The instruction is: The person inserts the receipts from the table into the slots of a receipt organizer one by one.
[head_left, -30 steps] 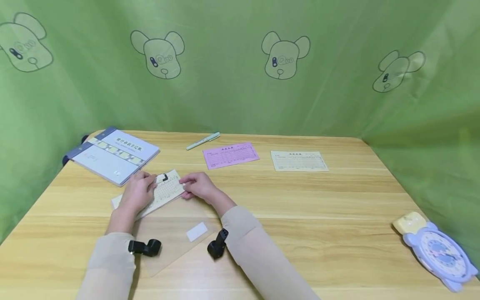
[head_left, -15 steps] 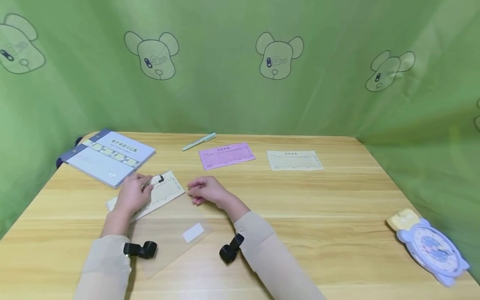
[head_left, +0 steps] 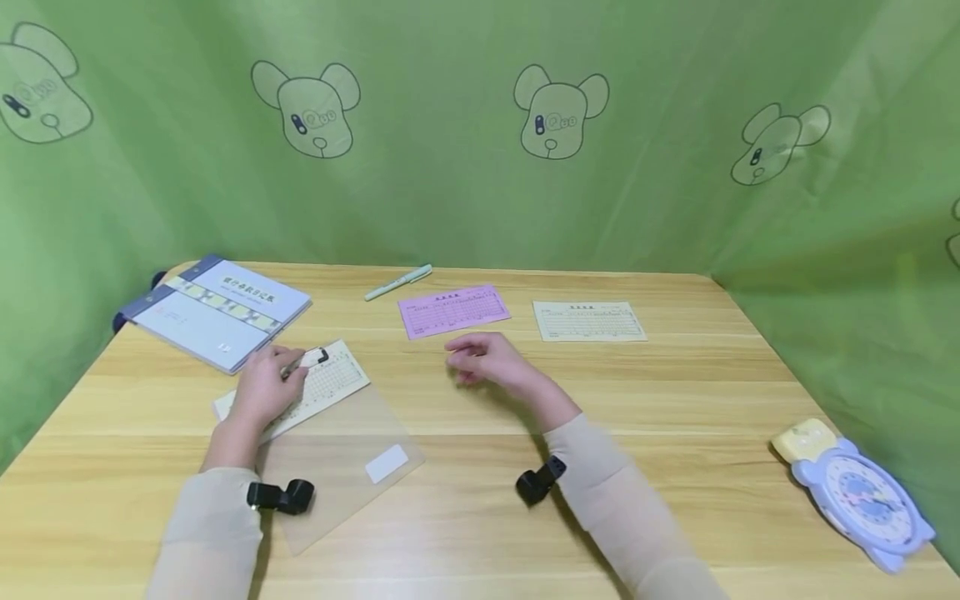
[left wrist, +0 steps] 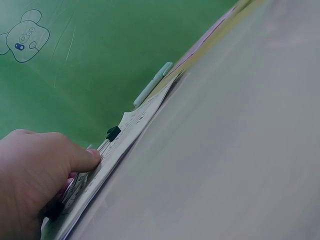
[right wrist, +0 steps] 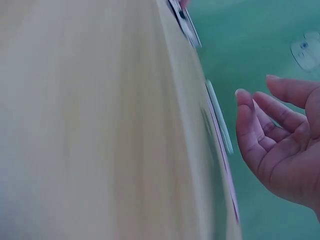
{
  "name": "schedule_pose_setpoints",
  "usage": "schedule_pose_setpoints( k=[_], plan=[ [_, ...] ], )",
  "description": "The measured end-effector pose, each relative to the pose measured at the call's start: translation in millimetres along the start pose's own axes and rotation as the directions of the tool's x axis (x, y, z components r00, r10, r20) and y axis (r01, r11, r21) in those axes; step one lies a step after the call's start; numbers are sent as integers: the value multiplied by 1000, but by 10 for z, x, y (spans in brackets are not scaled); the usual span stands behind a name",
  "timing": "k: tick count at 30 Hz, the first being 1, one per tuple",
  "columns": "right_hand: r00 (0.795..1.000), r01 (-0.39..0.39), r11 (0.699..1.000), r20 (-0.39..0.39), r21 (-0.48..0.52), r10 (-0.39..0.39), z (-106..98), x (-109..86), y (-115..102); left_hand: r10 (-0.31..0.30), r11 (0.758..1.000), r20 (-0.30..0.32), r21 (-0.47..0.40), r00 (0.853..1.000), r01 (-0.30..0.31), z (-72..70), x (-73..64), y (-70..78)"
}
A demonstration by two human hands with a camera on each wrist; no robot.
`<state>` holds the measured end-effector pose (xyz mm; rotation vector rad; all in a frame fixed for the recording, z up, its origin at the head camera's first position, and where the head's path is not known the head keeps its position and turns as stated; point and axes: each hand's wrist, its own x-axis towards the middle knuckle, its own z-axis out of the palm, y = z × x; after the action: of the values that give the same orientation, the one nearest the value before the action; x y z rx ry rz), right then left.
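Clip (head_left: 315, 357): left hand (head_left: 266, 387) pinches it, loading papers (head_left: 336, 377) seemingly
Right hand (head_left: 487, 360): empty, loosely curled
Pink slip (head_left: 453, 312): probably next, needing a pinch

Two hands (head_left: 262, 387) (head_left: 491, 360), one clipboard (head_left: 341, 462), two loose paper slips (head_left: 453, 312) (head_left: 589, 322), one pen (head_left: 398, 282), one notebook (head_left: 217, 312), one clock (head_left: 870, 502)

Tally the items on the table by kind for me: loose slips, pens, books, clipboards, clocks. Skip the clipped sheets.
Loose slips: 2, one purple slip and one cream slip
Pens: 1, pale green pen
Books: 1, blue book
Clipboards: 1, clear clipboard
Clocks: 1, blue clock
Total: 6
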<state>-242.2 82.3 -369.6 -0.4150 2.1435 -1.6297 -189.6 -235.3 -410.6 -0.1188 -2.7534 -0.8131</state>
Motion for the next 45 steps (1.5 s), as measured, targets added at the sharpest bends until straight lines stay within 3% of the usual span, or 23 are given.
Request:
schedule_pose_setpoints(
  k=[11, 18, 26, 33, 41, 45],
  plan=[
    [984, 25, 1000, -179, 3, -24, -809, -206, 131, 17, 1000, -36, -23, 999, -18, -23, -5, -27],
    [941, 1, 998, -337, -67, -24, -1396, -443, 311, -1, 998, -30, -61, 1000, -1, 16, 0, -7],
    [884, -60, 997, -466, -41, 34, -1924, -616, 461, -24, 995, -34, -94, 999, 21, 25, 7, -20],
    [857, -167, 976, -511, -141, 73, -2179, -610, 557, -45, 994, -34, -96, 998, 42, 42, 10, -28],
    [841, -206, 972, -528, -109, 119, -2253, -485, 659, -46, 993, -43, -108, 998, 41, 28, 8, -32],
    [842, -230, 966, -522, -121, 135, -2271, -448, 728, -48, 993, -36, -110, 998, 43, 23, 16, -29]
  ],
)
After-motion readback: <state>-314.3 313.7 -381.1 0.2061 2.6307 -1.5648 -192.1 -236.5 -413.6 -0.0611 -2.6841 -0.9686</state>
